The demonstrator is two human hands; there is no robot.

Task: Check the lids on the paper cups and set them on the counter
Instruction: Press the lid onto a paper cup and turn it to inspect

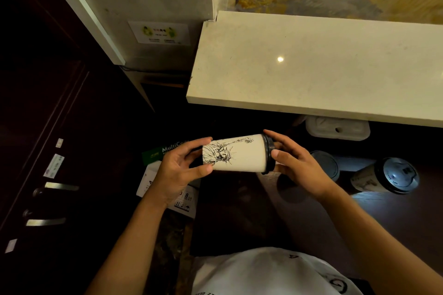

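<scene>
A white paper cup (242, 154) printed with a Statue of Liberty drawing lies on its side in the air between both hands, below the counter's front edge. Its black lid (269, 153) faces right. My left hand (178, 170) grips the cup's bottom end, thumb below and fingers on top. My right hand (293, 163) holds the lid end, with the thumb on the rim and the fingers curled behind it. The pale stone counter (311, 67) stretches above the hands. Two more lidded cups (388, 176) (327, 164) stand on the dark lower surface at the right.
A white plastic container (338, 128) sits under the counter's edge. A green and white box (165, 175) lies behind my left hand. Dark cabinet doors with metal handles (56, 186) fill the left side. A stone pillar (153, 7) rises at the counter's left end.
</scene>
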